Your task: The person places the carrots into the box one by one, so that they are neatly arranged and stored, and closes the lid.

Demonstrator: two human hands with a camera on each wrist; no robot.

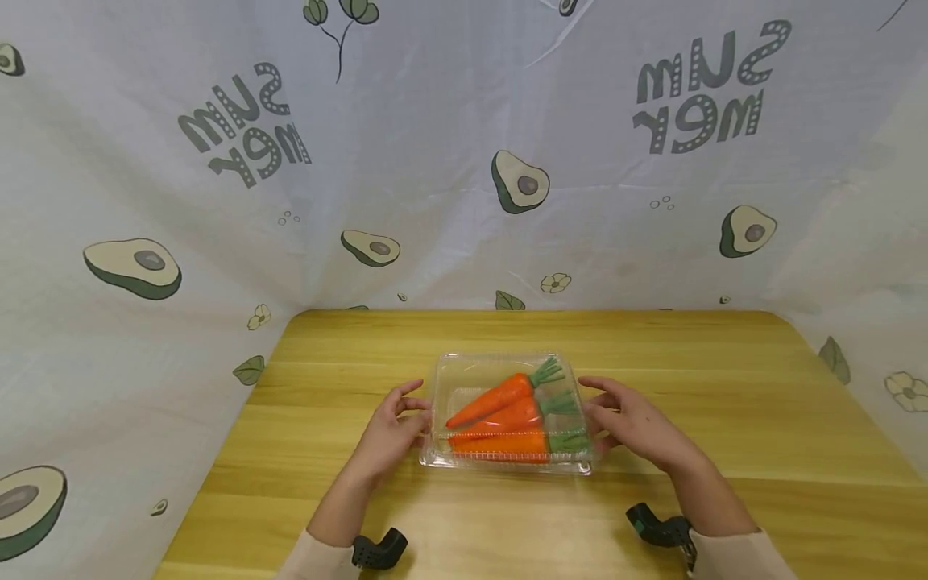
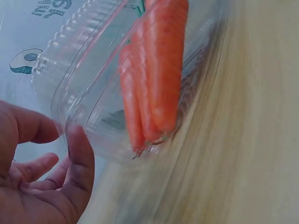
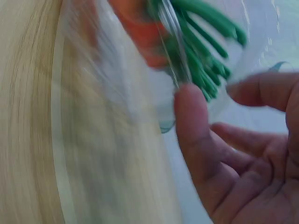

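A clear plastic clamshell box [image 1: 464,372] is between my two hands over the middle of the table. Three carrots [image 1: 500,445] with green tops lie inside it, tips toward the left. At the box's left side, my left hand [image 1: 391,435] grips the edge; thumb and index finger meet at the rim of the box [image 2: 77,100] in the left wrist view. My right hand [image 1: 638,427] holds the opposite side, beside the green carrot tops [image 3: 201,51]. Blur in the right wrist view softens the rim near the thumb. Whether the box touches the table cannot be told.
The wooden table [image 1: 348,338] extends on all sides of the box. A white curtain with avocado prints [image 1: 435,161] hangs behind it and along both sides. Black wrist devices [image 1: 380,549] sit by both sleeves.
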